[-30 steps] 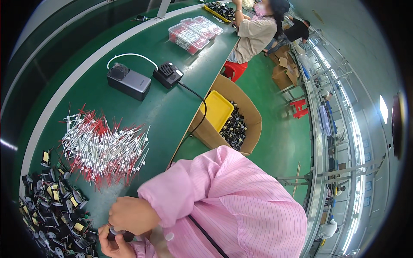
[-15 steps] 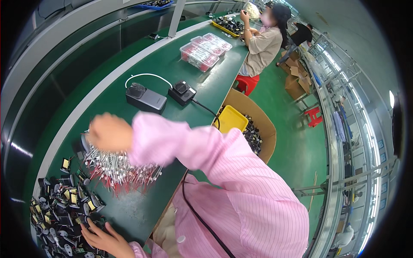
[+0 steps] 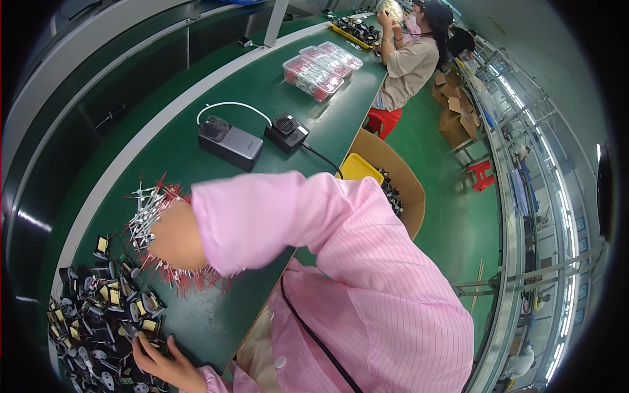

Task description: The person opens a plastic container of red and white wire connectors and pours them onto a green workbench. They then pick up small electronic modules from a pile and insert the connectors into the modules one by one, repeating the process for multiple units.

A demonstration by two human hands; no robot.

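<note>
My right hand [image 3: 178,237], smeared by motion, is over a heap of thin white and red wires [image 3: 147,213]. Its fingers are hidden, so I cannot tell whether it grips any wires. At the lower left, my left hand [image 3: 167,367] rests by the near edge of a pile of small black parts [image 3: 98,327], many with yellow and grey pieces. Its fingers are stretched and apart, with the tips touching the pile. One black part with a yellow face [image 3: 102,246] lies just beyond the pile.
On the green table [image 3: 288,170] are a grey box-shaped device [image 3: 229,145] and a small black device [image 3: 286,133] with cables. Clear lidded boxes [image 3: 314,77] stand farther off. A cardboard bin [image 3: 411,190] holds a yellow tray [image 3: 360,168]. A co-worker [image 3: 416,69] sits at the far end.
My right hand has come nearer and slightly right, down over the wires, uncovering the heap's far left part. My left hand has shifted slightly right and down. The view has tilted a little.
</note>
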